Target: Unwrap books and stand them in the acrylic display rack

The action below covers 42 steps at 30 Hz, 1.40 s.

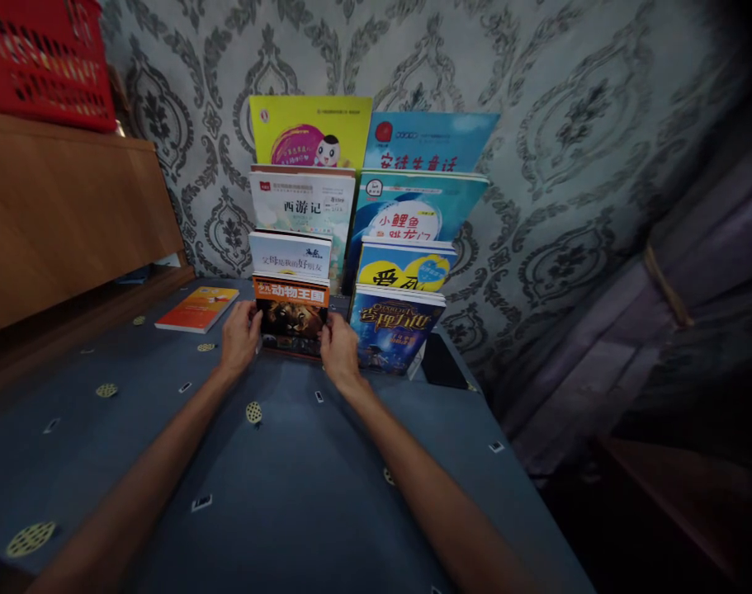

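Note:
My left hand [240, 334] and my right hand [339, 345] are closed on the two sides of an orange and black book with a lion on its cover [292, 318]. The book stands upright at the front of the left column of books. Behind it rise a pale blue-white book [290, 256], a white book with Chinese characters [301, 202] and a tall yellow-green book [310, 124]. Beside my right hand stands a dark blue book [394, 330], in front of a yellow and blue book [406, 266], a teal book [422, 206] and a tall blue book [434, 140].
An orange book [197, 309] lies flat on the blue patterned tablecloth [301, 487], left of the upright books. A dark flat object [443, 363] lies at the right. A wooden cabinet [72, 223] holds a red basket [47, 66]. Behind are patterned wallpaper and a purple curtain [604, 338].

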Tool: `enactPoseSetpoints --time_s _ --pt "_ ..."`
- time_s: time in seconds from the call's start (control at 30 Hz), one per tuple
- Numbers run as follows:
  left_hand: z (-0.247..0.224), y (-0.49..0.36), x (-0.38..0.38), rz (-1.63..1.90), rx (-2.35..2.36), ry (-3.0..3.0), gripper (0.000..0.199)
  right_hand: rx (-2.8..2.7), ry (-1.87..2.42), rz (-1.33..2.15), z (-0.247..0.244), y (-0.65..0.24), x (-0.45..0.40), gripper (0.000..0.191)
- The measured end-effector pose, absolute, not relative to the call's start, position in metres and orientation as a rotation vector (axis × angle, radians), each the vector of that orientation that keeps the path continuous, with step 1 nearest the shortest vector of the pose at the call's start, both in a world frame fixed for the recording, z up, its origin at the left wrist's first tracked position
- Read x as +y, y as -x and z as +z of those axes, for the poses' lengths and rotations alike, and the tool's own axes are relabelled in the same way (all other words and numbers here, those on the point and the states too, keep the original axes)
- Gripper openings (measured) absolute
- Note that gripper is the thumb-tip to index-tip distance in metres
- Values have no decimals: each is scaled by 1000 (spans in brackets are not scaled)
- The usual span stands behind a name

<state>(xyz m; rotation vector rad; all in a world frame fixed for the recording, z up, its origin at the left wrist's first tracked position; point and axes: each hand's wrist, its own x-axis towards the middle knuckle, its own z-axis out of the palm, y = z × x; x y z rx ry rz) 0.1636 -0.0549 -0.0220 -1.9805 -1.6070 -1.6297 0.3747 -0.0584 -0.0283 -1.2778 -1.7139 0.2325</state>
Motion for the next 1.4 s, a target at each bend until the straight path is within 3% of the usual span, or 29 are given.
enactPoseSetpoints --time_s 0.67,1.13,1.4 --pt "-24 -160 -53 -1615 -1626 1988 10 -1818 1375 206 -18 -372 -67 36" --pt "-24 -159 -55 -1606 -1645 1976 9 -1804 1317 187 -18 -375 -65 27" --pt "-17 -157 -46 -1650 -1603 1987 43 -1700 1170 234 -26 -372 -67 52"
